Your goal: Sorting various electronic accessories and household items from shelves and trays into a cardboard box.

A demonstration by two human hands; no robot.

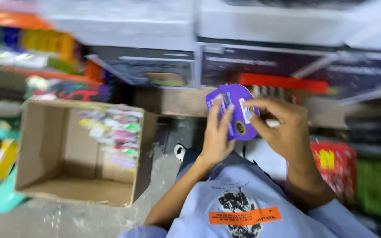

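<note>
My left hand (217,136) and right hand (283,128) pinch a purple card packet (234,112) at twelve o'clock from my chest, fingers clamped on its edges. It seems light, flat, fairly stiff; edge grips suit it.

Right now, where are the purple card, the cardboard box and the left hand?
purple card (237,99): head view, its upper rounded face.
cardboard box (36,145): head view, its inner left wall.
left hand (217,136): head view, back of the hand.

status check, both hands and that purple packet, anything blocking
Left hand and right hand both gripping the purple packet, held up at chest height. Open cardboard box off to the left, apart. Nothing in the way.
</note>
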